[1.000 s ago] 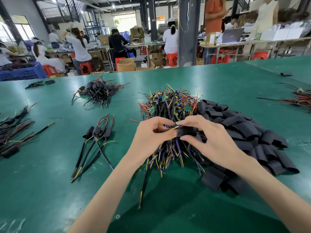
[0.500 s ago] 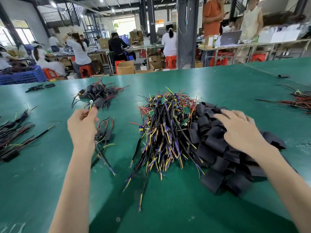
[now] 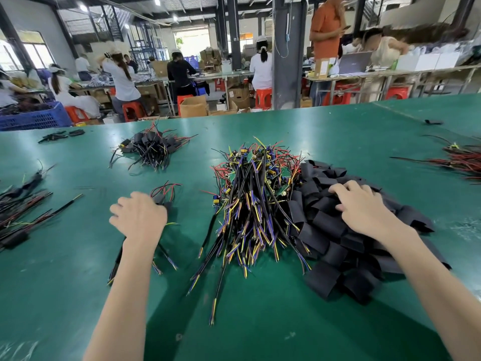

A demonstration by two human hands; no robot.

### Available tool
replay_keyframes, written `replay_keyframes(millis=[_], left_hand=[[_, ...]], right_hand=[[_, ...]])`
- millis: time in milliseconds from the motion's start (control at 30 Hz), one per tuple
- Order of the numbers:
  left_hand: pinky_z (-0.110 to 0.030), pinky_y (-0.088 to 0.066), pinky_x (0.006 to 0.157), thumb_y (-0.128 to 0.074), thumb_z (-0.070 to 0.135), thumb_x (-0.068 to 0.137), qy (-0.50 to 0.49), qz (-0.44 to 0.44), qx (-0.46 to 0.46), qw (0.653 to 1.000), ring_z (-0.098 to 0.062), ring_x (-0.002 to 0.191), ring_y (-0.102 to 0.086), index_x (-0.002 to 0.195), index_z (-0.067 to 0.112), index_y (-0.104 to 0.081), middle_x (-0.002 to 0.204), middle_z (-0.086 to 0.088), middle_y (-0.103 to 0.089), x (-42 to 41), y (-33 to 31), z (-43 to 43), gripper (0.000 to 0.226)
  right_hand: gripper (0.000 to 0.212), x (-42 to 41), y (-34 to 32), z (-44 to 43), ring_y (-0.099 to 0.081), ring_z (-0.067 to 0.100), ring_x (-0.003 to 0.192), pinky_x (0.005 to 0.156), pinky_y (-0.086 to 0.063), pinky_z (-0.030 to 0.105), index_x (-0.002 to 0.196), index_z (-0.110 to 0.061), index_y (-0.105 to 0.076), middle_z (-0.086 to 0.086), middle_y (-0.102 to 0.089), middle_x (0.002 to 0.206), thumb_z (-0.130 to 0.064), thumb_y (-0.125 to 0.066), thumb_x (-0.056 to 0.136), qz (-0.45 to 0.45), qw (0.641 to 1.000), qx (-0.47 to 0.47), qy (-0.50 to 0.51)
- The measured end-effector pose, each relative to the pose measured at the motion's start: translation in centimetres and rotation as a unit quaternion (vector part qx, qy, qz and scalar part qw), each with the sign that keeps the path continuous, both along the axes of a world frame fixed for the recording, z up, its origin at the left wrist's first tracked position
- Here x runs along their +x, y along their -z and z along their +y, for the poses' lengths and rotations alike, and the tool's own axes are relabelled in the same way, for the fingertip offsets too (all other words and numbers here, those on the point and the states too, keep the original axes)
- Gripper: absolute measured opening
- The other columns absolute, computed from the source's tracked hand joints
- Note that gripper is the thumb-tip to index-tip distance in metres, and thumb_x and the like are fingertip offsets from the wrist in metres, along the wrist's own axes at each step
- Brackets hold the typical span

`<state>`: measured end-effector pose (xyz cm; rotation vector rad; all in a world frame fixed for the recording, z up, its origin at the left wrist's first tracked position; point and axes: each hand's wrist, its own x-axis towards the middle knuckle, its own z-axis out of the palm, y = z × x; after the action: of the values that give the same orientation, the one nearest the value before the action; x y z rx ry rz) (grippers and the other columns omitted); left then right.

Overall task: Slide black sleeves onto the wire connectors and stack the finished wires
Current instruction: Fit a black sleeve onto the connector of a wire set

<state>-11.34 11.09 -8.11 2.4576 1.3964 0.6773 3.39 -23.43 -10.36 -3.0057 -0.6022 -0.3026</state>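
A heap of loose multicoloured wires with small green boards (image 3: 255,194) lies in the middle of the green table (image 3: 260,321). Touching its right side is a pile of flat black sleeves (image 3: 328,225). My right hand (image 3: 361,207) rests palm down on top of that pile with fingers spread, and nothing is seen held in it. A small stack of sleeved wires (image 3: 166,190) lies left of the heap. My left hand (image 3: 139,217) is lowered onto this stack, knuckles up and fingers curled under. Its fingertips are hidden, so its grip is unclear.
A larger bundle of sleeved wires (image 3: 151,149) sits further back on the left. More dark wires (image 3: 23,204) lie at the left edge and red ones (image 3: 458,160) at the right edge. A blue crate (image 3: 33,118) stands beyond the table. People work at benches behind.
My hands parted from the middle. The left carried a sleeved wire leftward and dropped down onto the small stack. The right went to the sleeve pile and stays there.
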Motion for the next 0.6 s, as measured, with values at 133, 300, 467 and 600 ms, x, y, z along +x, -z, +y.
replay_keyframes(millis=[133, 300, 467, 600], left_hand=[[-0.045, -0.04, 0.095, -0.05, 0.015, 0.091, 0.166, -0.141, 0.046, 0.975, -0.036, 0.112, -0.048, 0.115, 0.008, -0.06, 0.117, -0.016, -0.06, 2.3, -2.3, -3.4, 0.026], [-0.031, -0.037, 0.084, -0.049, 0.023, 0.092, 0.333, -0.205, 0.117, 0.913, -0.025, 0.099, -0.052, 0.096, 0.017, -0.066, 0.1, -0.003, -0.066, 7.9, -5.1, -10.1, 0.018], [-0.036, -0.036, 0.086, -0.054, 0.035, 0.09, 0.325, -0.01, 0.208, 0.923, -0.028, 0.102, -0.054, 0.09, 0.01, -0.06, 0.1, -0.008, -0.063, 12.6, -6.1, -13.2, 0.026], [-0.031, -0.037, 0.072, -0.058, 0.011, 0.08, 0.332, 0.003, 0.166, 0.929, -0.031, 0.084, -0.06, 0.071, 0.011, -0.048, 0.086, -0.012, -0.063, 13.3, -6.2, -13.7, 0.014]], right_hand=[[0.036, 0.1, -0.2, 0.0, -0.041, 0.031, 0.106, 0.087, -0.036, 0.039, 0.127, -0.017, -0.04, 0.009, -0.052, 0.122, -0.013, -0.048, 0.092, -0.006, 1.0, 0.019, -0.01], [0.028, -0.5, -0.4, 0.0, -0.04, 0.029, 0.11, 0.088, -0.034, 0.041, 0.117, -0.017, -0.042, 0.005, -0.05, 0.117, -0.03, -0.051, 0.094, -0.039, 0.999, 0.011, 0.0], [0.026, -0.4, -0.6, -0.1, -0.042, 0.032, 0.103, 0.09, -0.038, 0.043, 0.116, -0.01, -0.043, 0.013, -0.05, 0.114, -0.021, -0.052, 0.094, 0.014, 0.997, 0.071, -0.038], [0.023, -0.1, -0.4, -0.1, -0.042, 0.032, 0.103, 0.093, -0.036, 0.042, 0.115, -0.008, -0.049, 0.013, -0.051, 0.111, -0.019, -0.052, 0.094, 0.005, 0.997, 0.067, -0.05]])
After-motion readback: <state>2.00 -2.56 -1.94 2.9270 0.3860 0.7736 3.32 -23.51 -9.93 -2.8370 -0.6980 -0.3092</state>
